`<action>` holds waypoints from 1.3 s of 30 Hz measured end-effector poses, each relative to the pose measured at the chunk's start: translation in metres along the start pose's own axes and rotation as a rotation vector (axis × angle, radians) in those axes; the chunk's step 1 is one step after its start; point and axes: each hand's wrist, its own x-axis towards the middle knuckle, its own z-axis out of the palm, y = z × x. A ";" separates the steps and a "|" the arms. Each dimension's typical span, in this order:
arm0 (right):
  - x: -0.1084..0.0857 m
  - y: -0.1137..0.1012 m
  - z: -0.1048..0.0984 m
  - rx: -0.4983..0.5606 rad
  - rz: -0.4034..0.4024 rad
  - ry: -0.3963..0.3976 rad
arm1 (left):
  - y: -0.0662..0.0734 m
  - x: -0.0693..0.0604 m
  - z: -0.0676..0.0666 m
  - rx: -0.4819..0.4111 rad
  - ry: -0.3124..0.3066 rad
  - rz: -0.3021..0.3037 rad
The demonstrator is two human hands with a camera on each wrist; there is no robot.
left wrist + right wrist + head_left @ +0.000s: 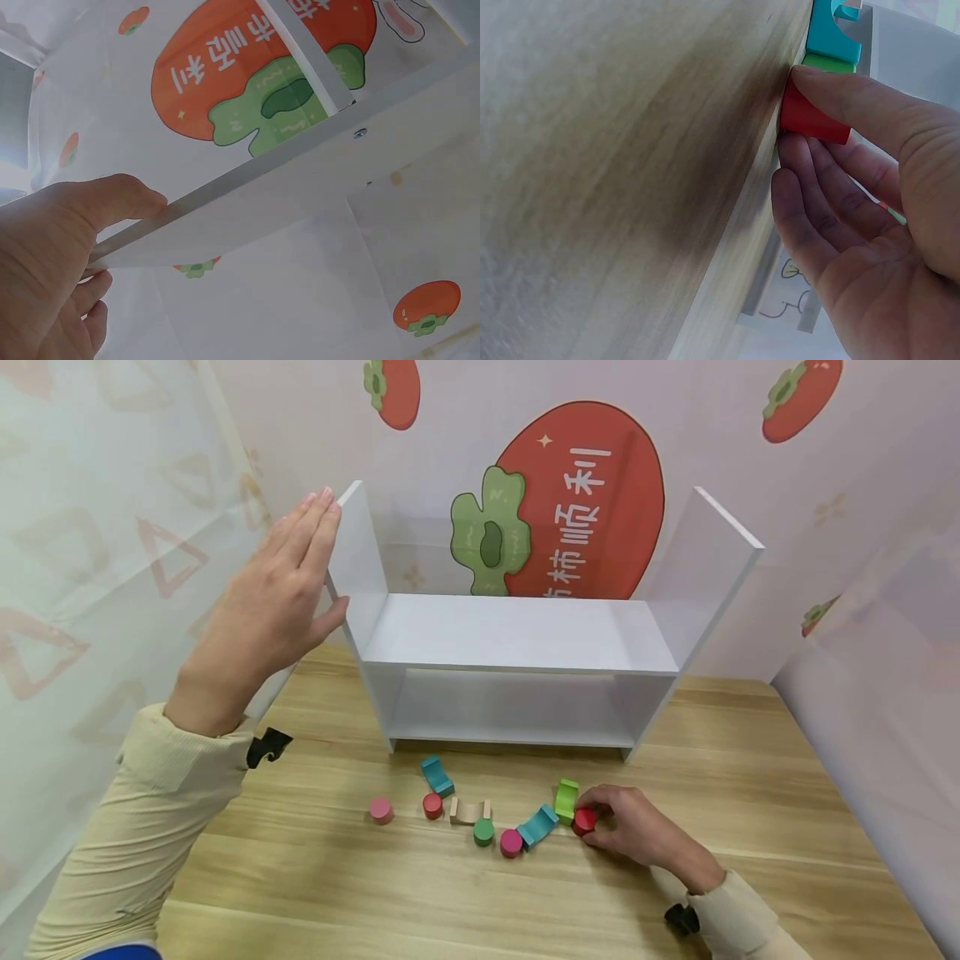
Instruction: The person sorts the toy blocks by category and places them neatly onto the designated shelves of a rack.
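My right hand (pixel 637 827) pinches a red cylinder block (pixel 584 821) on the table, thumb on one side and fingertips on the other; the right wrist view shows this red block up close. Beside it lies a lime-green curved block (pixel 566 800), then a blue curved block (pixel 538 827) and a magenta cylinder (pixel 512 842). My left hand (pixel 270 585) is raised at the upper left side panel of a white shelf (pixel 517 631). Its fingers look straight along the panel's outer side; in the left wrist view the thumb (pixel 124 201) touches the panel's edge.
Farther left along the row lie a green cylinder (pixel 483 832), a natural-wood curved block (pixel 470 811), another red cylinder (pixel 432 806), another blue curved block (pixel 437 776) and a pink cylinder (pixel 381 811). The shelf stands behind them on the wooden table (pixel 337 893), before a persimmon-printed cloth (pixel 585 510).
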 end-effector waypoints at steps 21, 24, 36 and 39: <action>0.003 -0.007 -0.023 0.044 -0.026 0.034 | 0.000 0.000 -0.001 -0.011 0.003 0.001; 0.007 -0.012 -0.027 0.051 -0.033 0.045 | 0.000 0.000 -0.001 -0.008 0.003 0.003; 0.034 -0.044 -0.042 0.093 -0.107 0.048 | -0.001 0.000 -0.001 -0.014 -0.001 -0.005; 0.042 -0.055 -0.047 0.095 -0.115 0.042 | -0.001 0.000 -0.002 -0.017 -0.003 -0.004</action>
